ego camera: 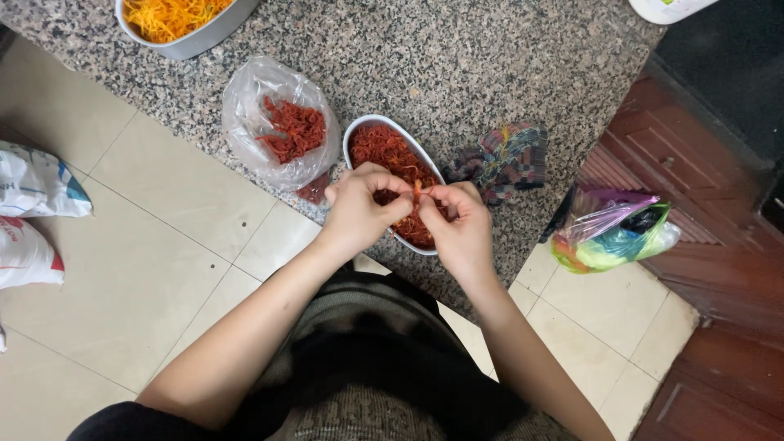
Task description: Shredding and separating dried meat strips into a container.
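A speckled granite table (457,57) fills the upper part of the view, its edge running diagonally above a pale tiled floor (139,269). On the table lie a clear plastic bag (253,106) with dark red shreds inside, a metal bowl of orange shreds (175,20) at the top edge, and a crumpled patterned cloth (506,159). Beside the bag, near the table's edge, stands an oval white bowl (365,126) heaped with more red shreds (the hands cover its near half). The left hand (359,208) and the right hand (461,224) meet over this bowl, nearly touching. Each grip is closed, thumb and fingertips pinched on a small reddish-orange strand (417,194) held between the two hands, just above the bowl's contents.
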